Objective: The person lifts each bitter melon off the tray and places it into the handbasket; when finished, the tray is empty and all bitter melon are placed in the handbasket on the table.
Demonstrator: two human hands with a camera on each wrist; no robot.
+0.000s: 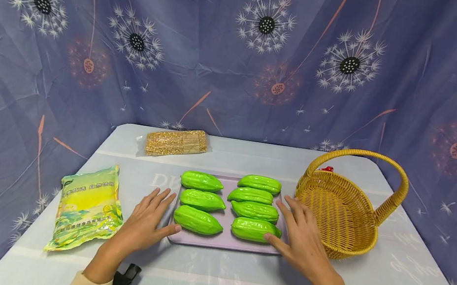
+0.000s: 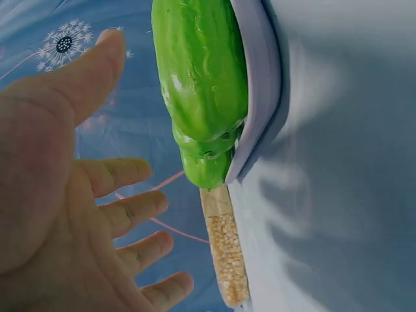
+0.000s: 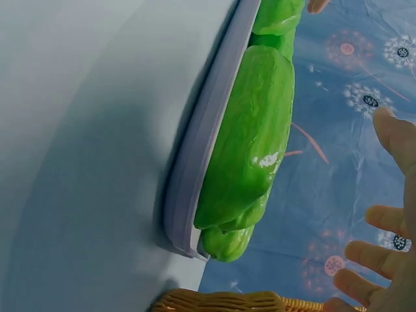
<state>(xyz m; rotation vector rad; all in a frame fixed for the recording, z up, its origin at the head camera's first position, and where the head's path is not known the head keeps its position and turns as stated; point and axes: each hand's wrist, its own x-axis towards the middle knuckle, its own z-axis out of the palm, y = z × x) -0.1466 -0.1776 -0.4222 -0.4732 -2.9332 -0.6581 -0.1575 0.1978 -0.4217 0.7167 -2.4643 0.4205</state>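
Several glossy green ridged gourds, resembling bitter melons, lie crosswise in two columns on a pale purple tray (image 1: 223, 242). Three make up the left column, with the nearest gourd (image 1: 198, 221) at the front; another gourd (image 1: 255, 230) lies at the front of the right column. My left hand (image 1: 145, 224) is spread at the tray's left side, fingers extended and thumb toward the front gourd. On the opposite side my right hand (image 1: 303, 239) is spread too, its thumb overlapping the front right gourd's end in the head view. Both wrist views show straight fingers apart from the gourds, holding nothing.
A yellow wicker basket (image 1: 338, 214) with a tall handle stands right of the tray, close behind my right hand. Something small and red (image 1: 328, 169) shows behind its rim. A yellow-green packet (image 1: 88, 207) lies at left, a bag of corn kernels (image 1: 176, 143) at the back.
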